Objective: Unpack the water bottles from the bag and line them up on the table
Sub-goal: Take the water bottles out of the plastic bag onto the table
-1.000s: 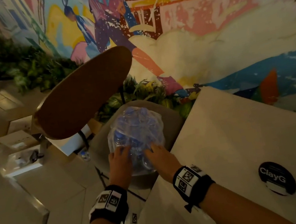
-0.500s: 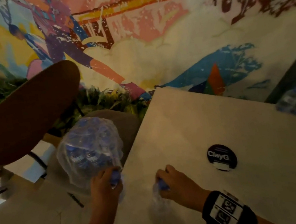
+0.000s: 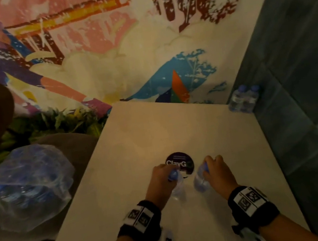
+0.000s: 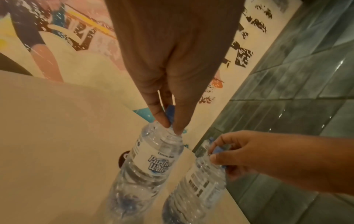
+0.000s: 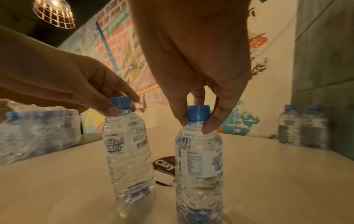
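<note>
Left hand (image 3: 159, 179): pinches the ribbed blue cap of a clear, ridged plastic water bottle (image 5: 128, 151), upright on the table (image 3: 175, 126).
Right hand (image 3: 217, 171): fingertips pinch the cap of a second bottle (image 5: 199, 159), just beside the first.
Bag (image 3: 29, 186): crinkled clear plastic, bulging with bottles, on a chair left of the table.
Far corner: two bottles (image 3: 244, 99) touching.
Round sticker (image 3: 178, 162): dark, flat, between the hands.

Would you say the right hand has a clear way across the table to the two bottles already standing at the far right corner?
Probably yes. The table between the right hand and the two bottles looks bare, but that hand grips its own bottle by the cap and must release it first, and may need a long stretch.
</note>
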The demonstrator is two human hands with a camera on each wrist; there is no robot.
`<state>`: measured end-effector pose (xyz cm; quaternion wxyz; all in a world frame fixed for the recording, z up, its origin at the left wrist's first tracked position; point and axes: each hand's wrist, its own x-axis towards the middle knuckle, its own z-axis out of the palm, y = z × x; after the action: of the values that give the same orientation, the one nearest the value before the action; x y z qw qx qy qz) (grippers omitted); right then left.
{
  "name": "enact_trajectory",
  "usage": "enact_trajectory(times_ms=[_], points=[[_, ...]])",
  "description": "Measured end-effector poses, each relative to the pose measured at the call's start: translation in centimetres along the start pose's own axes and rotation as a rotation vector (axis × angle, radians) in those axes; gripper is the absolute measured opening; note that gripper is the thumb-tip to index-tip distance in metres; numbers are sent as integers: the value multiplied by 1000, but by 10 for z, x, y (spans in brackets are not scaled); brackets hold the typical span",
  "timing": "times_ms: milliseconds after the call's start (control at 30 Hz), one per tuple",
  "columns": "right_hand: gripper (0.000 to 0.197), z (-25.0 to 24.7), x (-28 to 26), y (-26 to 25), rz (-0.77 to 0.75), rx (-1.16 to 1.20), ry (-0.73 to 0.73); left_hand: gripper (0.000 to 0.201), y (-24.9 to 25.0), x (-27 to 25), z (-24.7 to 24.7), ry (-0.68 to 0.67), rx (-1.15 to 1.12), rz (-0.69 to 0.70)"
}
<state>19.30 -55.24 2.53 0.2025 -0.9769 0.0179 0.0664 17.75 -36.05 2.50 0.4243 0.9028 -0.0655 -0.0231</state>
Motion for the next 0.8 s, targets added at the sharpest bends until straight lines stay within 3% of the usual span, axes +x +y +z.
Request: enact_trajectory(times_ms=[167,400,533,667,800], points=[[18,-11,4,27,54,20,52,30,28,20,34,-43,7,68],[23,-8,5,35,36,-9,55,38,20,34,57,-146,72,111],[44,-11,0,31,59,-52,120,48,12,29,54,-169,86,108],[59,-20,-2,8,-13,-137,370,54,-21,3,32,-90,4,27],[57,-17,-3,-37,-133,-137,436,41,-75,-39,-20,41,-36,-84]])
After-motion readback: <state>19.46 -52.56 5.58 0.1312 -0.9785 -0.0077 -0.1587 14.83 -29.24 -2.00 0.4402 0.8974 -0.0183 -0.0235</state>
